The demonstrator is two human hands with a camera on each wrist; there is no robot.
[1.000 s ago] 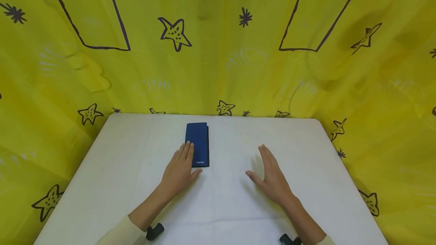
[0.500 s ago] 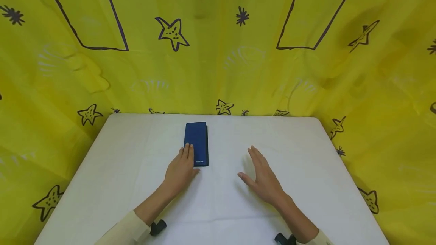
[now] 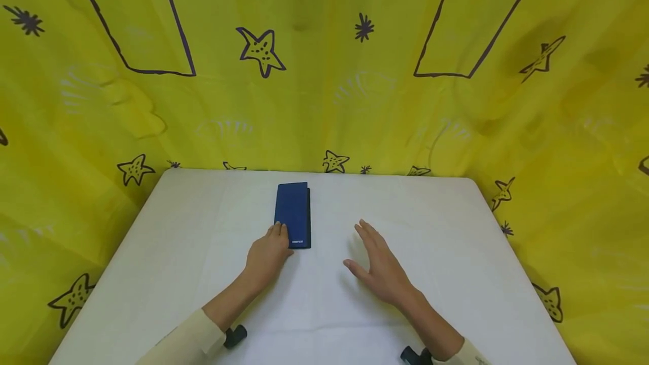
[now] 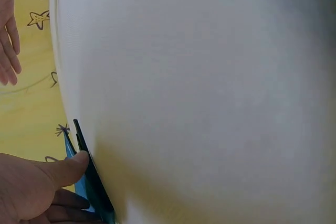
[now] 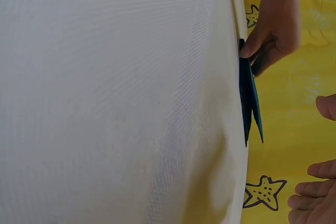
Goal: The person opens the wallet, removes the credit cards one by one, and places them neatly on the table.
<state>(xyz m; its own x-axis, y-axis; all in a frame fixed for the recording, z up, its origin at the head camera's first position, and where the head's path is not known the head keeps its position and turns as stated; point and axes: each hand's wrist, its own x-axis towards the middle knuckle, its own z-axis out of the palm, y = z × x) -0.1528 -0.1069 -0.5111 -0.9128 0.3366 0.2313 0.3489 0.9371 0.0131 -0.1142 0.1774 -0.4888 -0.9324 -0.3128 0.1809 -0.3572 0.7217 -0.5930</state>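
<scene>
A long blue wallet point(image 3: 294, 207), folded, with small white lettering at its near end, lies on the white table. My left hand point(image 3: 267, 253) pinches its near left corner, fingers bent over the top cover and thumb at the near edge. In the left wrist view the thumb presses the dark edge of the wallet point(image 4: 96, 186). Seen from the right wrist, the covers of the wallet point(image 5: 245, 98) stand slightly apart at the far end. My right hand point(image 3: 381, 272) hovers to the right, fingers extended and thumb spread, holding nothing.
The white-covered table point(image 3: 431, 207) has rounded far corners. Behind it and at both sides hangs a yellow curtain point(image 3: 314, 100) printed with stars and dark outlined frames. A dark camera mount sits at each wrist.
The left hand has drawn back slightly and its straight fingers have bent to pinch the wallet's corner. The right hand has moved left, nearer the wallet. The wallet stays in place.
</scene>
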